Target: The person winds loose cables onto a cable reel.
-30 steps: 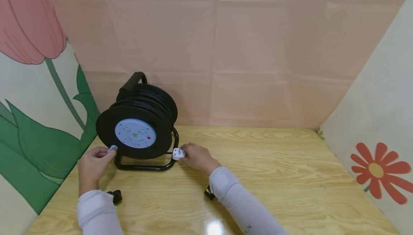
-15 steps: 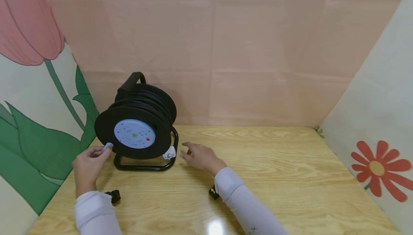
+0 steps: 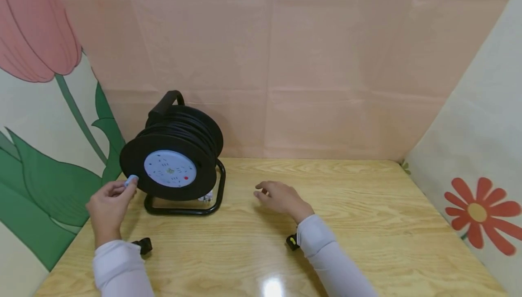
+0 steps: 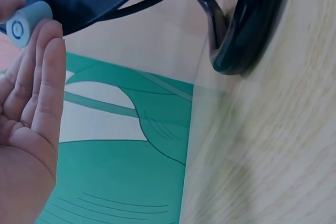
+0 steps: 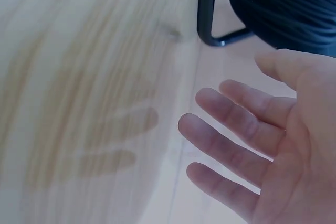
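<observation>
A black cable reel (image 3: 169,170) stands on its tube frame (image 3: 222,184) at the left, with black cable (image 3: 179,122) wound on it and a pale socket disc on its face. Its small light-blue knob (image 4: 29,22) sits at the lower left rim. My left hand (image 3: 108,208) pinches that knob between thumb and fingers. Partly hidden behind the reel's lower edge is a white plug (image 3: 206,196), inside the frame. My right hand (image 3: 283,199) hovers over the table to the right of the reel, holding nothing, its fingers relaxed and apart in the right wrist view.
The wooden table (image 3: 367,224) meets a pink backdrop (image 3: 326,84) behind the reel. A flower-printed panel (image 3: 81,161) stands close on the left, another panel (image 3: 469,152) on the right. A black wrist device (image 3: 143,246) shows under the left wrist.
My right hand has let go of the white plug and drawn back to the right. The plug has swung in under the reel. My left hand has shifted slightly left and up with the knob.
</observation>
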`<state>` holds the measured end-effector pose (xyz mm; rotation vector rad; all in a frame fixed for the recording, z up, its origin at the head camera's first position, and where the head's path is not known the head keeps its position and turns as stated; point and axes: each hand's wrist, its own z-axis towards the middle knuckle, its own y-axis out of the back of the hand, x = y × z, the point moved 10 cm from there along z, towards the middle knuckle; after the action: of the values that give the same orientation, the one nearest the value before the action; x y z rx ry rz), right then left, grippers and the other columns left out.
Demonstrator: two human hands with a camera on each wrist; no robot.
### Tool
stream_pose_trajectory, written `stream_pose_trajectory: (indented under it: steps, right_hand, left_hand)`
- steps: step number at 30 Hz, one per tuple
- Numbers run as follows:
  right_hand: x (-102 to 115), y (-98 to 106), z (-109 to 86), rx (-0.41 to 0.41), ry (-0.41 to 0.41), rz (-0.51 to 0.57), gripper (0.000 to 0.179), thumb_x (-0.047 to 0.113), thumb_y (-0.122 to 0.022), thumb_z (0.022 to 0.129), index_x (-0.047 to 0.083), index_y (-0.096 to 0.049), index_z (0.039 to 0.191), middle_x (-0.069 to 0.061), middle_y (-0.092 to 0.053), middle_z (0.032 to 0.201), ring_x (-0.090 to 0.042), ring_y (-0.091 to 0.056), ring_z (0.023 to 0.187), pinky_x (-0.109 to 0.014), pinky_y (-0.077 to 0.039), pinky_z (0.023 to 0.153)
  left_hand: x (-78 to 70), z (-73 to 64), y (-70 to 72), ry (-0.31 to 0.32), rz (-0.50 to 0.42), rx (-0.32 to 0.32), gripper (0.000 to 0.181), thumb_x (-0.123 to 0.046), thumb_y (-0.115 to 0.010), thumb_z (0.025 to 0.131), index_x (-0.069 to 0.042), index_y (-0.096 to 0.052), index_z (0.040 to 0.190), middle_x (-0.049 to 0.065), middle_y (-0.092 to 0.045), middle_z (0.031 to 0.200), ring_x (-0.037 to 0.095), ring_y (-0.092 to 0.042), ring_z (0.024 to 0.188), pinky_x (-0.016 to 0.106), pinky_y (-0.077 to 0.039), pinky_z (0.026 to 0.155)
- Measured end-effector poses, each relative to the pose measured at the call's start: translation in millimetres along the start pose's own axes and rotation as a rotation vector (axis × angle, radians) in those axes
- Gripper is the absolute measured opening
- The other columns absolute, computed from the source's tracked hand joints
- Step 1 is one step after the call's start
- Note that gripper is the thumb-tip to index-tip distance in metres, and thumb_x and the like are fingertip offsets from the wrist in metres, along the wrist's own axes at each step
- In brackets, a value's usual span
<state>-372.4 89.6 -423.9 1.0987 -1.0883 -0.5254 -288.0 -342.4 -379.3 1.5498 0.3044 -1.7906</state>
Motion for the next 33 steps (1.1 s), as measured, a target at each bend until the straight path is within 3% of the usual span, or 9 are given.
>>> stream_pose_trajectory:
  steps: [5, 10, 15, 20, 33]
  right_hand:
    - [-24, 11, -18.9, -0.003, -0.038, 0.02, 0.041, 0.039, -0.054, 0.104, 0.013, -0.063, 0.135, 0.003, -0.067, 0.114, -0.018, -0.063, 0.101, -0.045, -0.053, 0.084]
    - [-51, 31, -39.6, -0.026, -0.079, 0.008, 0.043, 0.04, -0.053, 0.104, 0.012, -0.062, 0.136, 0.001, -0.066, 0.12, -0.024, -0.062, 0.11, -0.051, -0.051, 0.09]
    - [-73, 45, -58.4, -0.046, -0.119, 0.003, 0.056, 0.054, -0.047, 0.103, 0.014, -0.059, 0.14, -0.005, -0.061, 0.131, -0.031, -0.057, 0.121, -0.056, -0.047, 0.096]
    - [-80, 51, -69.5, -0.055, -0.116, 0.026, 0.066, 0.062, -0.042, 0.101, 0.012, -0.057, 0.141, -0.008, -0.058, 0.137, -0.034, -0.053, 0.126, -0.059, -0.043, 0.1]
    - [-94, 64, -86.9, -0.095, -0.125, -0.022, 0.057, 0.054, -0.046, 0.104, 0.011, -0.057, 0.141, -0.012, -0.057, 0.137, -0.037, -0.053, 0.126, -0.06, -0.043, 0.099]
  left_hand:
    - [-1.8, -0.5, 2.1, 0.006, -0.102, -0.043, 0.032, -0.04, -0.085, 0.08, -0.01, -0.077, 0.091, -0.016, -0.069, 0.074, 0.001, -0.065, 0.067, 0.013, -0.046, 0.062]
    - [-7.1, 0.9, 5.6, -0.015, -0.166, -0.093, 0.034, -0.037, -0.086, 0.079, -0.01, -0.078, 0.097, -0.016, -0.069, 0.077, 0.001, -0.065, 0.071, 0.011, -0.046, 0.06]
    - [-13.0, 2.5, 8.0, -0.042, -0.203, -0.128, 0.033, -0.033, -0.087, 0.079, -0.008, -0.078, 0.1, -0.015, -0.069, 0.079, 0.002, -0.064, 0.073, 0.009, -0.047, 0.064]
    - [-18.3, 2.0, 8.9, -0.066, -0.219, -0.154, 0.034, -0.031, -0.087, 0.079, -0.007, -0.077, 0.101, -0.013, -0.069, 0.081, 0.002, -0.064, 0.074, 0.009, -0.048, 0.066]
    - [-33.3, -0.4, 10.7, -0.126, -0.34, -0.229, 0.04, -0.027, -0.089, 0.077, -0.005, -0.077, 0.109, -0.006, -0.072, 0.091, 0.008, -0.068, 0.083, 0.012, -0.051, 0.074]
